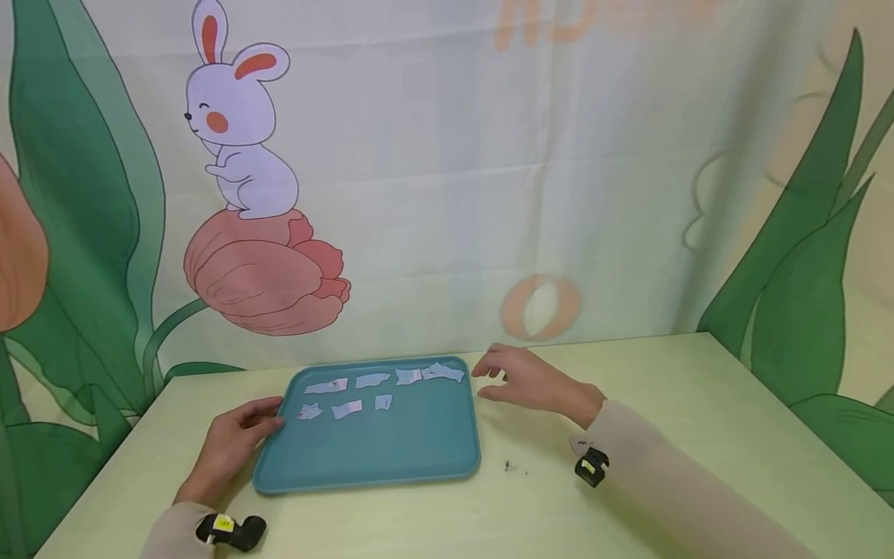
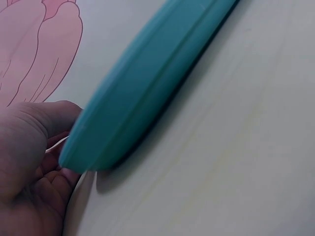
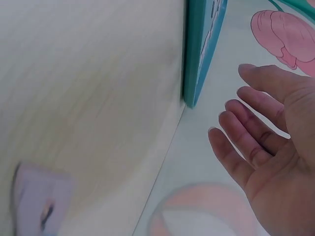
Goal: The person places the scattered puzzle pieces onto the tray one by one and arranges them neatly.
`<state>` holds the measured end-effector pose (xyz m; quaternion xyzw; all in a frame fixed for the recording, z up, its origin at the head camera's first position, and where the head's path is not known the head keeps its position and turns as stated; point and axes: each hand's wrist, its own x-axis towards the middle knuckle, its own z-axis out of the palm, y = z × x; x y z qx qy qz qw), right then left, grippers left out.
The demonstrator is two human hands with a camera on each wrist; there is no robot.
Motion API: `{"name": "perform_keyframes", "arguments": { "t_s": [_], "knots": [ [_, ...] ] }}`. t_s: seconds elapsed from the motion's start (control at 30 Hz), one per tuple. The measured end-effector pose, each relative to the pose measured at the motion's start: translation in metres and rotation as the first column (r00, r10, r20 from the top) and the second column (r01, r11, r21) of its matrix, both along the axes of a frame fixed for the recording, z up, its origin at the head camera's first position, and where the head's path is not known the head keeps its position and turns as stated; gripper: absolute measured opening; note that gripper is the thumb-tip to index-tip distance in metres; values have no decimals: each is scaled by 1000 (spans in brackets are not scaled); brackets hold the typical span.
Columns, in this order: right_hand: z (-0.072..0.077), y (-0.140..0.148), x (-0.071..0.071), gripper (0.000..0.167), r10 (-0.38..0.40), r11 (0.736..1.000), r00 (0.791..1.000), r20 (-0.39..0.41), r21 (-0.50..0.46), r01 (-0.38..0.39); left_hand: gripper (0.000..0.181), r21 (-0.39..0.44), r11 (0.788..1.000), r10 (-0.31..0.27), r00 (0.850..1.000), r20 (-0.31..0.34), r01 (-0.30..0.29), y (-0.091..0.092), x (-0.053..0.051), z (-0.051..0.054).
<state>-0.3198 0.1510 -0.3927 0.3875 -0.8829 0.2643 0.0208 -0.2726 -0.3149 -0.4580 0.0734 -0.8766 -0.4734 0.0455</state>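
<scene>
A teal tray (image 1: 363, 454) lies on the table, holding several torn paper scraps (image 1: 372, 380) in two rows, an upper one and a shorter lower one. At the tray's left rim, my left hand (image 1: 233, 441) grips the edge. The left wrist view shows the thumb at one side of the tray rim (image 2: 118, 98) and the curled fingers at the other, partly hidden. Just beyond the tray's upper right corner, my right hand (image 1: 527, 380) hovers with nothing in it. Its fingers are loosely spread and bent in the right wrist view, apart from the tray (image 3: 194, 64).
Another paper scrap (image 1: 580, 445) lies on the table by the right wrist, partly covered by the wrist camera (image 1: 592, 467). Small dark marks (image 1: 513, 466) show on the table (image 1: 517, 512) right of the tray. A printed curtain (image 1: 433, 194) hangs behind the table.
</scene>
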Motion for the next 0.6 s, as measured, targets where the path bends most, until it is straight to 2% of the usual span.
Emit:
{"name": "perform_keyframes", "arguments": {
  "t_s": [0.17,0.4,0.6],
  "knots": [
    [1,24,8,25,-3,1000,1000,22,7,3,48,-3,1000,-1,1000,-1,1,-1,1,1],
    [1,52,18,25,-7,999,989,146,-43,13,47,-3,1000,0,1000,-7,0,-1,1,0],
    [-4,80,24,26,13,999,981,193,-32,-7,48,-4,1000,-3,1000,-6,3,-1,2,1]
  ]
}}
